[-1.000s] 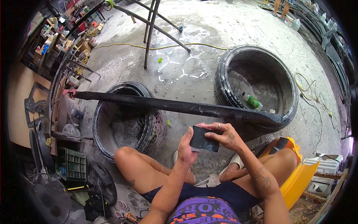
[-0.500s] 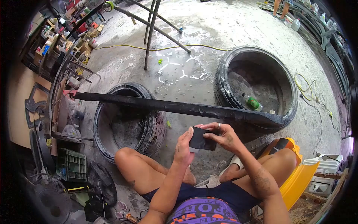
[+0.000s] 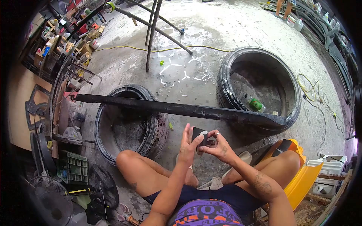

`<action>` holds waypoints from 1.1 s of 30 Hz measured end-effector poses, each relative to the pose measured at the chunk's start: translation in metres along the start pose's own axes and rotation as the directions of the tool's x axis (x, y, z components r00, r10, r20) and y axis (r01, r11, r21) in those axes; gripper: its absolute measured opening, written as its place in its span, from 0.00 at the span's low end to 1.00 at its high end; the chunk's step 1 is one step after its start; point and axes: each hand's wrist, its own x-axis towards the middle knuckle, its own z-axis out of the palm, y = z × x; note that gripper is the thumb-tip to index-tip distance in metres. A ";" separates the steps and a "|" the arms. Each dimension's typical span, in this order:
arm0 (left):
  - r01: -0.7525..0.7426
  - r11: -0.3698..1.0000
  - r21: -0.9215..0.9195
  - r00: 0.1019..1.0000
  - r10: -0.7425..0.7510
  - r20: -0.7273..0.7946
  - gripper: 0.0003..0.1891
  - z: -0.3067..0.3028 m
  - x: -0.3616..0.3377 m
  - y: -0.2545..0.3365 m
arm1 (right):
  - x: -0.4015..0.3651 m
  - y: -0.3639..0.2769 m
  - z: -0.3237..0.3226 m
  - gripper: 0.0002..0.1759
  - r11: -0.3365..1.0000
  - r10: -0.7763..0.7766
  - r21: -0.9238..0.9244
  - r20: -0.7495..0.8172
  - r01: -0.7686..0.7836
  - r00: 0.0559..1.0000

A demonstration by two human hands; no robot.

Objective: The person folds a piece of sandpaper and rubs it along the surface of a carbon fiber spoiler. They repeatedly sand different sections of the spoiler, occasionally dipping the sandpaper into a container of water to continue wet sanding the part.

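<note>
A small dark sheet, which looks like sandpaper [image 3: 198,133], is folded between my two hands, and a pale patch shows on it near the fingertips. My left hand [image 3: 186,147] grips its left side, thumb across the front and fingers stretched up behind. On the other side my right hand [image 3: 218,147], with a ring on one finger, pinches the lower right edge. Just beyond my hands a long black panel strip [image 3: 181,108] lies across two tires, the left tire [image 3: 156,130] and the right tire [image 3: 226,88].
A green-labelled bottle [image 3: 256,104] lies inside the right tire. A metal stand [image 3: 151,41] and a yellow cord [image 3: 128,46] are farther off. By my right knee is a yellow panel [image 3: 301,188]; a crate [image 3: 72,167] and fan [image 3: 51,199] stand left. Another person's legs [image 3: 283,9] show far right.
The sheet has gone from spread wide to a smaller, narrower fold. My right hand has moved left and down, closer to my left hand.
</note>
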 end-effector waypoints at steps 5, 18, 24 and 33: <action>0.180 0.961 0.210 0.951 -0.225 0.212 0.23 -0.020 0.008 0.010 | 0.006 0.002 0.000 0.35 0.983 -0.140 -0.131 -0.068 0.130 0.988; 0.200 0.978 -0.050 0.974 -0.193 0.120 0.20 -0.015 0.015 -0.053 | -0.160 -0.144 -0.133 0.13 0.859 -0.421 -0.502 -0.580 0.101 0.697; 0.127 0.979 0.161 0.988 -0.139 0.067 0.18 -0.022 0.010 -0.075 | -0.308 0.070 -0.291 0.21 0.883 -0.173 -0.295 -0.928 -0.365 0.330; 0.133 0.901 0.412 0.962 -0.218 0.164 0.19 -0.002 0.007 -0.065 | -0.289 0.281 -0.282 0.18 0.926 0.198 0.154 -0.975 -0.344 0.097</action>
